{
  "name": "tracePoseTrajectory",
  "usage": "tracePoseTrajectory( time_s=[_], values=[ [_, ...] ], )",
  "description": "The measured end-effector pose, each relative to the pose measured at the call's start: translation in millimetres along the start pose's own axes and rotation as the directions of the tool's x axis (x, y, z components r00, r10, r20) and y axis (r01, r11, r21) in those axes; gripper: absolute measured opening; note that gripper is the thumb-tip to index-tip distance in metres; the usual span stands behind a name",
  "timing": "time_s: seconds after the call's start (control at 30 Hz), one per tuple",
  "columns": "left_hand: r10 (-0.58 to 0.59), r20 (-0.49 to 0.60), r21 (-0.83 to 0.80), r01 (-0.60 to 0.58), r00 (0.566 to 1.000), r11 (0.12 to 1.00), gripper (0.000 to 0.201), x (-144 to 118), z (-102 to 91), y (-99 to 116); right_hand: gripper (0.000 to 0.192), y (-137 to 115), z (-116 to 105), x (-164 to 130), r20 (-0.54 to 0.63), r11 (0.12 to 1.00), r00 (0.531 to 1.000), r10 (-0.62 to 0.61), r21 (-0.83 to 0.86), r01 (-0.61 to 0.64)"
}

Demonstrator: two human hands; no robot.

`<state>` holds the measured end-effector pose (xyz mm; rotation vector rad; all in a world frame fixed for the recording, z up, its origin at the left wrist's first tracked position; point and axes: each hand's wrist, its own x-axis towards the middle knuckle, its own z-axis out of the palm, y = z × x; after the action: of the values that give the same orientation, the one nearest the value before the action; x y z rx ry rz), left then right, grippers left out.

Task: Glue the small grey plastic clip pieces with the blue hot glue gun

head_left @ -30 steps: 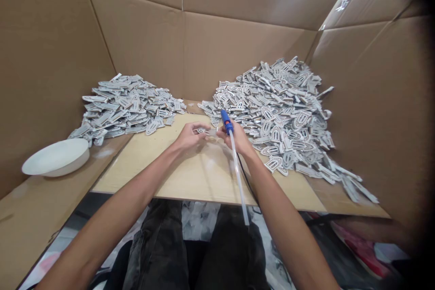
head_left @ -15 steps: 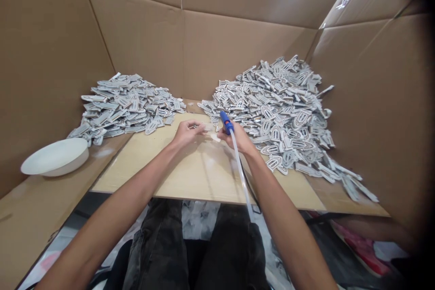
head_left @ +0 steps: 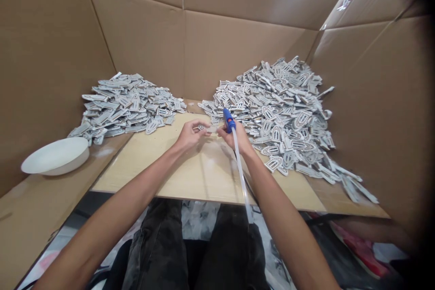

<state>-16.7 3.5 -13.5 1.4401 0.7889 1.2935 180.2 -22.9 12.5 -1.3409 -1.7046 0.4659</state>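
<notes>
I had both hands out over the middle of the surface (head_left: 163, 167), a pale wooden board set inside tall cardboard walls (head_left: 142, 41). My left hand (head_left: 189, 134) was curled, its fingertips pinched on a small grey piece (head_left: 203, 128) held just above the board. My right hand (head_left: 236, 136) was wrapped around a blue tool (head_left: 229, 120), fingers closed on it, with the blue tip sticking up past my knuckles and pointing away from me. A clear tube (head_left: 242, 176) ran from the tool back along my right forearm and off the near edge of the board, toward my lap. The two hands nearly met; the piece sat between them, close to my right thumb, and I could not tell whether the right hand touched it too. Just beyond my right hand lay the big heap (head_left: 282, 113) of grey slotted pieces, spilling along the right wall and down toward the near right corner; its nearest pieces lay just beside my right wrist. A lower heap (head_left: 125, 104) of the same pieces sat at the far left, well apart from my left hand. A white bowl (head_left: 56, 156) stood on the cardboard at the left, near that heap's edge. Below the board's edge I saw my dark trousers (head_left: 190, 253).
</notes>
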Motion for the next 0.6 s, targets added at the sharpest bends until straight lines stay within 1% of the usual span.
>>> tracePoseTrajectory(
  time_s=[0.07, 0.13, 0.2, 0.23, 0.27, 0.3, 0.37, 0.43, 0.47, 0.6],
  values=[
    [0.026, -0.010, 0.003, -0.026, 1.000, 1.000, 0.032, 0, 1.5, 0, 0.011, -1, -3, -1, -0.076, 0.994, 0.997, 0.000, -0.111, -0.008],
    [0.013, -0.028, -0.013, -0.013, 1.000, 1.000, 0.031, 0, 2.4, 0, 0.010, -2, -6, -1, -0.176, 0.981, 0.984, -0.020, -0.196, -0.015],
    [-0.018, -0.045, -0.036, 0.017, 0.999, 0.999, 0.032, 1, 2.5, -1, 0.009, -3, -8, -2, -0.267, 0.977, 0.963, -0.035, -0.212, -0.023],
    [-0.029, -0.052, -0.043, 0.026, 0.998, 0.999, 0.033, 2, 2.4, -1, 0.009, -3, -8, -2, -0.294, 0.983, 0.955, -0.033, -0.184, -0.022],
    [-0.034, -0.060, -0.047, 0.031, 0.998, 0.998, 0.034, 2, 2.3, -1, 0.010, -3, -8, -1, -0.295, 0.991, 0.955, -0.020, -0.130, -0.019],
    [-0.036, -0.068, -0.048, 0.033, 0.997, 0.998, 0.036, 2, 2.2, -1, 0.011, -4, -8, -1, -0.264, 0.998, 0.965, -0.001, -0.059, -0.016],
    [-0.036, -0.072, -0.045, 0.033, 0.997, 0.998, 0.040, 3, 2.1, -1, 0.016, -4, -6, 0, -0.143, 0.997, 0.989, 0.029, 0.071, -0.019],
    [-0.030, -0.054, -0.042, 0.028, 0.998, 0.999, 0.042, 2, 2.1, -2, 0.019, -5, -3, 0, -0.047, 0.992, 0.998, 0.039, 0.120, -0.033],
    [-0.023, -0.042, -0.041, 0.021, 0.999, 0.999, 0.042, 2, 2.1, -3, 0.018, -4, -1, 1, -0.032, 0.992, 0.999, 0.043, 0.120, -0.038],
    [0.010, -0.014, -0.031, -0.010, 1.000, 0.999, 0.044, 3, 2.1, -6, 0.019, -3, 4, 0, -0.047, 0.992, 0.998, 0.046, 0.124, -0.040]
  ],
)
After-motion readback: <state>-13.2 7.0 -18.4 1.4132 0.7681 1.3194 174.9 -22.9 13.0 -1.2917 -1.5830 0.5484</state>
